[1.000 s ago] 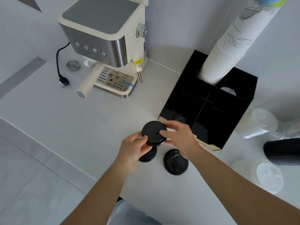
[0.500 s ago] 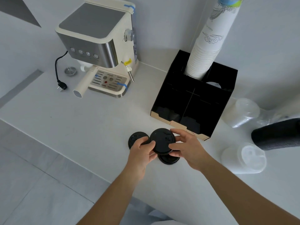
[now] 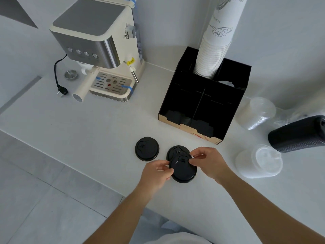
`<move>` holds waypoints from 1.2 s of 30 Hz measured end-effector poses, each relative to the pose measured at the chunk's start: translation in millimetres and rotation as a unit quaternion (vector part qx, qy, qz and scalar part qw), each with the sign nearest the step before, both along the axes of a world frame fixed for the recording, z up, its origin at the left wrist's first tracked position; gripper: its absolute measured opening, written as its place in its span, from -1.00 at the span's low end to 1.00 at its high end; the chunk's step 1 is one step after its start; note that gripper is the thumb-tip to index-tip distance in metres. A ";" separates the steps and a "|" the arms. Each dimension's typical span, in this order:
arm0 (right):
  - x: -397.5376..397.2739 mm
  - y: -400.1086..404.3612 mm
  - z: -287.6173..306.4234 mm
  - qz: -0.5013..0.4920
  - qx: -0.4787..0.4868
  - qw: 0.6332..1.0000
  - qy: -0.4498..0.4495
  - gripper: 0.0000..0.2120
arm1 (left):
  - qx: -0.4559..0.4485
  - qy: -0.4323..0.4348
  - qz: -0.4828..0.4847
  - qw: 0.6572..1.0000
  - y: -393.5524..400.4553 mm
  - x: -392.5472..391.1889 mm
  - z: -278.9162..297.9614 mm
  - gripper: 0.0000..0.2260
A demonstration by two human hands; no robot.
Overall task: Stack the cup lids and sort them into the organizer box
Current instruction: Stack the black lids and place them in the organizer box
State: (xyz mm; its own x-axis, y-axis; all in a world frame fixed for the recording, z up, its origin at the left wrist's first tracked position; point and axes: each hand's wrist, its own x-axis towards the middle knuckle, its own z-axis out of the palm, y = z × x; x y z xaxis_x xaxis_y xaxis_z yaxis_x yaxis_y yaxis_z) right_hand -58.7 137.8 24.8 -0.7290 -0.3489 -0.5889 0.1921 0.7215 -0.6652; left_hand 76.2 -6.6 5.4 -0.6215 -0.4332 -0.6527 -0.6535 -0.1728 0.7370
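A black cup lid (image 3: 182, 170) is held between both hands just above the white counter. My left hand (image 3: 156, 170) pinches its left rim and my right hand (image 3: 208, 162) pinches its right rim. It overlaps a second black lid (image 3: 175, 151) lying on the counter beneath and slightly behind it. A third black lid (image 3: 147, 149) lies flat to the left, apart from the others. The black organizer box (image 3: 242, 88) stands behind, with divided compartments and a tall stack of white paper cups (image 3: 213, 55) in a back slot.
A cream espresso machine (image 3: 98, 50) stands at the back left with its plug (image 3: 61, 90) beside it. Clear plastic lids and cups (image 3: 260, 161) and a black sleeve of cups (image 3: 297, 134) lie to the right. The counter's front edge runs diagonally at the lower left.
Both hands have brought the held lid down and toward me, from near the organizer's front to over the lid on the counter. The camera view shifted too.
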 end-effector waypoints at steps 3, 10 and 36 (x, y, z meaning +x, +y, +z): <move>-2.0 -4.4 -1.5 0.010 -0.001 0.999 0.044 -0.88 | -0.015 0.003 0.010 1.000 2.4 -4.3 -6.0 -0.76; -10.3 -25.1 -6.1 0.068 0.008 0.991 0.119 -0.80 | -0.067 0.022 0.017 0.997 -1.5 -17.2 -12.5 -0.88; -6.1 -27.2 -30.3 0.055 0.112 0.988 0.087 -0.74 | -0.147 -0.031 -0.035 0.988 4.3 -32.1 -35.4 -0.69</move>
